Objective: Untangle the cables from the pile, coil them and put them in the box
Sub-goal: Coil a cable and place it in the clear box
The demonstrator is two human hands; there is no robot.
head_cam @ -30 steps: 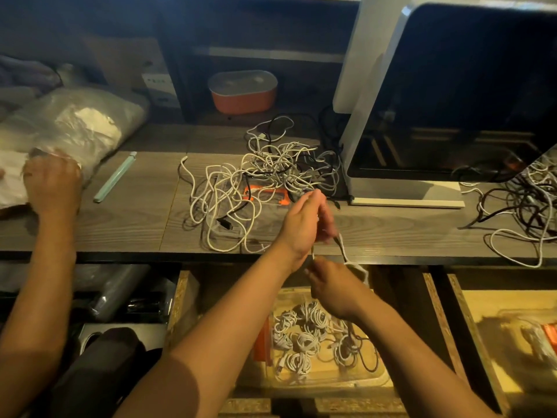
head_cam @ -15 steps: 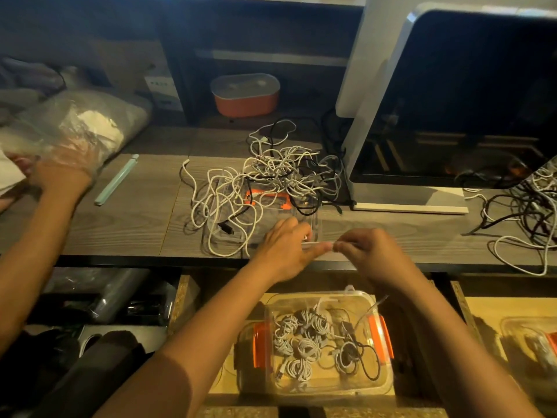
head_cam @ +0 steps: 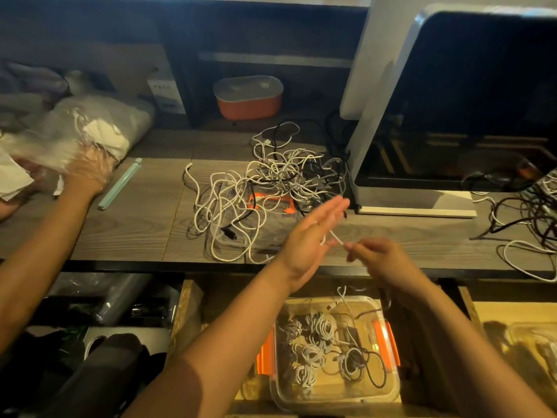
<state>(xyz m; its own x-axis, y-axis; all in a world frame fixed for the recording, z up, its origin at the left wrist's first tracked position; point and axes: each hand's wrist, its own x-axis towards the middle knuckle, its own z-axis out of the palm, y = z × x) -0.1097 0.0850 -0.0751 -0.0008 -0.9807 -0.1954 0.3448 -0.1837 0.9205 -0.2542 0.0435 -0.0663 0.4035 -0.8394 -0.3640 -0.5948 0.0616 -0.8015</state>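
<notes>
From the head camera, a thin white cable [head_cam: 335,236] runs between both hands, just above the front edge of the desk [head_cam: 144,224]. The left hand [head_cam: 310,239] is flat, fingers straight, serving as a form to wind on. The right hand [head_cam: 382,260] has a narrow grip, pinching the cable near its end.

The cable looks light, limp and smooth, and will likely spring loose unless held taut near the plug. The pile [head_cam: 271,188] is a loose knot of white and black cords lying over a clear lid [head_cam: 271,206] with orange clips. Below the desk, the clear plastic box [head_cam: 391,384] holds tight white coils [head_cam: 313,351].
</notes>
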